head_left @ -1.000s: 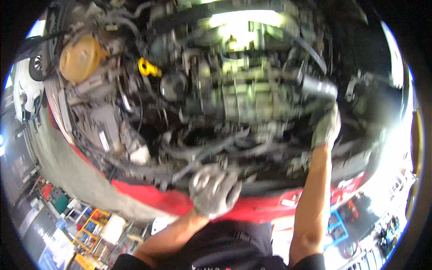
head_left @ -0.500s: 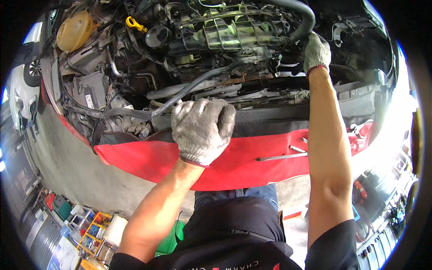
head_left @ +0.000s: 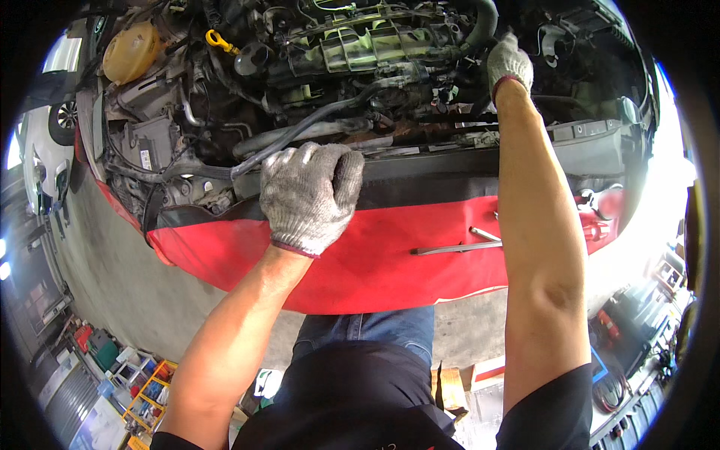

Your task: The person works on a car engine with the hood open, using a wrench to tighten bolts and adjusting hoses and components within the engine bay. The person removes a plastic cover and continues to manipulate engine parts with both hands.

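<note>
Lying beyond red cover [head_left: 375,262]: thick hose [head_left: 482,26], visible length pointing away from cover; right hand [head_left: 511,64] nearer, just beside hose, grip hidden, cannot tell. Left hand [head_left: 311,195] curled at cover's far edge, hold unclear. Right forearm [head_left: 536,202] crosses cover, obscuring metal tools [head_left: 452,249].

The left glove [head_left: 311,196] is a greyish-white knit, smudged darker in patches, with a dark red band [head_left: 297,249] at the cuff; the right glove [head_left: 511,63] matches it (dark red band included). The cover [head_left: 360,259] is bright red with a black border [head_left: 424,194]. The hose [head_left: 304,126] is dark grey, the ring handle [head_left: 219,40] yellow, the tank [head_left: 130,54] amber. The shirt [head_left: 330,397] is black, the jeans [head_left: 375,328] blue, the floor [head_left: 180,296] grey.
</note>
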The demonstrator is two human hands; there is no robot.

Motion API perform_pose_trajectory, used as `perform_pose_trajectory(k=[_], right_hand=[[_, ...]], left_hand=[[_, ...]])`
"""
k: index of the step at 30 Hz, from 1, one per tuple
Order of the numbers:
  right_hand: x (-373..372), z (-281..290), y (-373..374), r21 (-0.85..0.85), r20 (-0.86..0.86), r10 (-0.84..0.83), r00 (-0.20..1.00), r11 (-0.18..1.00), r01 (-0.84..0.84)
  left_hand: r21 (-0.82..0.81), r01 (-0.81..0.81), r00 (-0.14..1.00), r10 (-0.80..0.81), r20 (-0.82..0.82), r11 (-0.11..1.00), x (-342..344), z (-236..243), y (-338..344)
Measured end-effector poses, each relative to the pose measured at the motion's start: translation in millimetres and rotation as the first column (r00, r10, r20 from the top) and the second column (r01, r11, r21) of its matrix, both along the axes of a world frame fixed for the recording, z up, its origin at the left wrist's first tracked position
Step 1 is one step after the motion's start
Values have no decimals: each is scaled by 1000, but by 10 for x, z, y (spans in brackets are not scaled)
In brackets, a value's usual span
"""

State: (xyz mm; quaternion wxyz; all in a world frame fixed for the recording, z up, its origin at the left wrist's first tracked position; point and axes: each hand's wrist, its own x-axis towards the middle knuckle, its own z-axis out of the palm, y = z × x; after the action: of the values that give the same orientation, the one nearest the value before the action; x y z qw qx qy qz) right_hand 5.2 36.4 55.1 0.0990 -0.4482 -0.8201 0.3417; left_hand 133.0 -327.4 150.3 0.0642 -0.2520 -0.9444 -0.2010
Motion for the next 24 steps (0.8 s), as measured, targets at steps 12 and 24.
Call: perform_pose_trajectory(k=[12, 24], right_hand=[[18, 174, -199, -150, -76, 68, 995, 986, -79], [112, 187, -400, -234, -353, -167, 920, 968, 85]], left_hand=[[-5, 2, 1000, -2, 8, 1000, -7, 54, 6], [-16, -48, 998, 47, -30, 999, 22, 82, 17]])
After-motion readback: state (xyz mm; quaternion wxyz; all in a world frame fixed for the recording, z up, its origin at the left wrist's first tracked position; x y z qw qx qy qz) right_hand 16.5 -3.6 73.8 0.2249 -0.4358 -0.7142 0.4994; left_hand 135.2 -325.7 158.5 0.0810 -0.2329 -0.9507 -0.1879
